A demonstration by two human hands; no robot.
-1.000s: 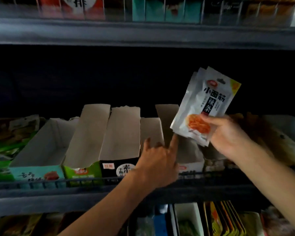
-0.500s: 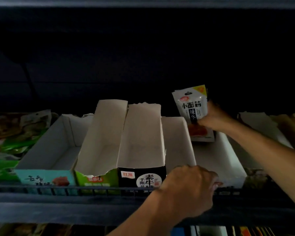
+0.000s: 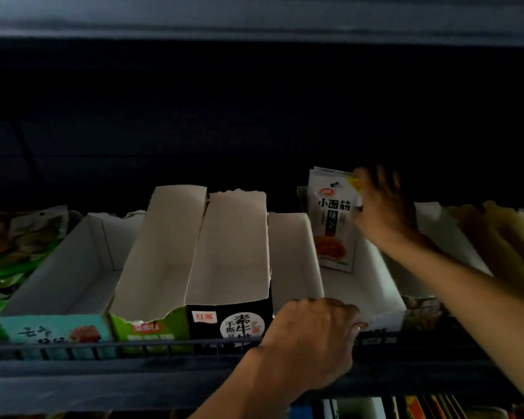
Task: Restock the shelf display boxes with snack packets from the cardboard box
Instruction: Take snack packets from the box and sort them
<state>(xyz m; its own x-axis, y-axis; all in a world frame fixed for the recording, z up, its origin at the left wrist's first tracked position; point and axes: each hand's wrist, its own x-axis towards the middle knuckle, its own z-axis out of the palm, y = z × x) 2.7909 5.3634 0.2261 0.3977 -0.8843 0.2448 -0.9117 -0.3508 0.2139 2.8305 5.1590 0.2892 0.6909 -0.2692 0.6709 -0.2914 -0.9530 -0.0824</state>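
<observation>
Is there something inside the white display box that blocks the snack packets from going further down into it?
Nothing visible does. The snack packets stand at the back of the white display box, whose floor in front of them is bare. The right hand touches them at their right edge.

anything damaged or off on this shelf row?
Yes. The green display box has a ragged, torn front edge, and the black display box beside it has a jagged tear along its right wall. Both look empty. The white snack packets stand upright at the back of the white display box, by the right hand.
</observation>
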